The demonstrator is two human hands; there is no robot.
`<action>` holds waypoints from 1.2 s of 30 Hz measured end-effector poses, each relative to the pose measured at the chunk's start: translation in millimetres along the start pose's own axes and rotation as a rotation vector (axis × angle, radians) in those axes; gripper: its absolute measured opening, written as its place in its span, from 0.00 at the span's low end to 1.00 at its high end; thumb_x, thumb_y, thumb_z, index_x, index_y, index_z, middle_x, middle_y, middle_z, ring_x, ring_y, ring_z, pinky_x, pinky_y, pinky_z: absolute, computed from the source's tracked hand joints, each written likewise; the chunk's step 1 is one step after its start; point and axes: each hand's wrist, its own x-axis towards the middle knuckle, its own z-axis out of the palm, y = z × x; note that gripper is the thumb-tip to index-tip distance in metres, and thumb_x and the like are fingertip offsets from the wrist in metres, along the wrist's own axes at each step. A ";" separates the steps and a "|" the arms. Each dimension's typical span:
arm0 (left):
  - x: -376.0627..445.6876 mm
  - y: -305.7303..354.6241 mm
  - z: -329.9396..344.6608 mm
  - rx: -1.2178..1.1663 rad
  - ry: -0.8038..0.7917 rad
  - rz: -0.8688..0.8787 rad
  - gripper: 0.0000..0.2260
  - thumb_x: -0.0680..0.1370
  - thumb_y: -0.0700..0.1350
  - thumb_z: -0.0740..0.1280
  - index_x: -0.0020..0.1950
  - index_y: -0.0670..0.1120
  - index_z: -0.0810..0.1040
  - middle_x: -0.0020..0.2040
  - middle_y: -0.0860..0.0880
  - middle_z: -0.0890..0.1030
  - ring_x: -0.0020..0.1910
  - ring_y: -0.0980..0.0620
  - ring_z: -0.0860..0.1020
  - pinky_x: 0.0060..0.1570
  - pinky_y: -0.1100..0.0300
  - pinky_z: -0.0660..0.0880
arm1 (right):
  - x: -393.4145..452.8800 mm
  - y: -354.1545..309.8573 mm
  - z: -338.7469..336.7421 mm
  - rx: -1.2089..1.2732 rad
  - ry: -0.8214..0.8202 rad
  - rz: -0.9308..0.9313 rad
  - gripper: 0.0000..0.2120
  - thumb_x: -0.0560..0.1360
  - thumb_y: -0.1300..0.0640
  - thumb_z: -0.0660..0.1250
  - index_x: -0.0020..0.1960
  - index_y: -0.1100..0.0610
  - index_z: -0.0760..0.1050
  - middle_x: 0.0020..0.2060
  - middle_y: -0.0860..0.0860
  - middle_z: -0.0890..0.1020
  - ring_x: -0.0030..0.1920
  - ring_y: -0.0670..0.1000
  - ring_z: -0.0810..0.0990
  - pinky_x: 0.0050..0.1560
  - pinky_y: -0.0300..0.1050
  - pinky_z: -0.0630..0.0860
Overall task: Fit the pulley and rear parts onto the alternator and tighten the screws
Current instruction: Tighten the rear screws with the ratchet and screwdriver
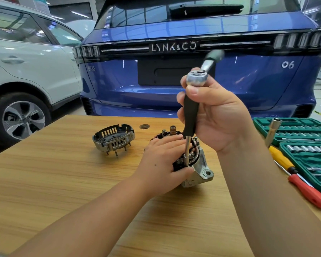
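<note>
Blue paint fills the background, where a blue car (193,71) stands tail-on behind the wooden desk (63,182), with a white car (26,62) to its left. On the desk's right edge lies a green socket set (304,141), open, with a yellow screwdriver (281,157) and a red one (308,191) just beside it. Near the desk's middle sits the alternator (196,164), windings exposed and shaft pointing up, and well to its left the rear cover (113,139) rests on its studs, not yet fitted. The left hand (159,164) curls around the alternator's near side to steady it. The right hand (211,115) grips the black sleeve of an extension bar (190,115), thumb pressed just under the ratchet head (196,77); the ratchet's handle is blurred, so it seems to be swinging. The bar's socket (186,158) meets the housing edge, though the screw beneath it is hidden. The step in hand looks like tightening 1 housing screw, with the rear cover among the parts left to fit. Next the bar must stay upright and seated while the ratchet turns, then move to another screw; a tilt could let the socket slip off.
</note>
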 end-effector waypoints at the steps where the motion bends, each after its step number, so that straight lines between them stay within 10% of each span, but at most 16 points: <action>1: -0.5 0.3 0.8 0.006 0.003 0.001 0.23 0.74 0.57 0.68 0.69 0.53 0.78 0.69 0.60 0.76 0.75 0.59 0.65 0.73 0.52 0.57 | 0.9 3.3 -0.5 -0.020 0.004 -0.053 0.16 0.70 0.67 0.67 0.53 0.51 0.74 0.43 0.49 0.80 0.39 0.48 0.78 0.43 0.45 0.72; 6: -1.3 3.1 3.7 0.023 0.038 -0.009 0.22 0.75 0.57 0.68 0.68 0.53 0.79 0.69 0.59 0.76 0.75 0.59 0.64 0.73 0.54 0.56 | 1.0 14.9 -4.3 -0.488 -0.060 -0.384 0.18 0.81 0.67 0.61 0.60 0.46 0.75 0.49 0.54 0.80 0.40 0.56 0.76 0.39 0.49 0.77; 11: -1.9 4.0 4.8 0.026 0.081 0.006 0.22 0.73 0.54 0.70 0.66 0.49 0.80 0.65 0.55 0.80 0.71 0.54 0.72 0.70 0.45 0.66 | 1.0 8.7 1.6 -0.159 -0.199 -0.196 0.13 0.77 0.55 0.58 0.56 0.52 0.79 0.45 0.56 0.75 0.40 0.53 0.73 0.40 0.44 0.74; 18: -1.6 1.2 9.5 0.080 0.039 0.002 0.22 0.76 0.58 0.66 0.70 0.54 0.77 0.69 0.61 0.76 0.75 0.59 0.64 0.73 0.48 0.61 | -0.7 8.7 10.0 -0.455 0.274 -0.264 0.08 0.76 0.53 0.73 0.50 0.56 0.77 0.28 0.46 0.75 0.27 0.45 0.70 0.30 0.40 0.70; 23: -2.3 0.4 11.6 0.078 0.102 0.016 0.23 0.75 0.58 0.66 0.69 0.52 0.78 0.67 0.58 0.78 0.73 0.56 0.69 0.71 0.46 0.65 | -0.8 -0.6 0.9 -0.151 0.039 -0.013 0.11 0.71 0.60 0.69 0.53 0.56 0.76 0.33 0.47 0.77 0.31 0.45 0.73 0.35 0.39 0.69; 36: -1.3 -2.7 15.4 0.083 0.132 0.055 0.15 0.74 0.53 0.71 0.57 0.47 0.83 0.58 0.54 0.83 0.66 0.51 0.76 0.63 0.46 0.73 | 3.4 22.7 1.6 -0.353 -0.080 -0.427 0.19 0.78 0.72 0.61 0.55 0.51 0.79 0.43 0.56 0.79 0.37 0.52 0.76 0.36 0.43 0.75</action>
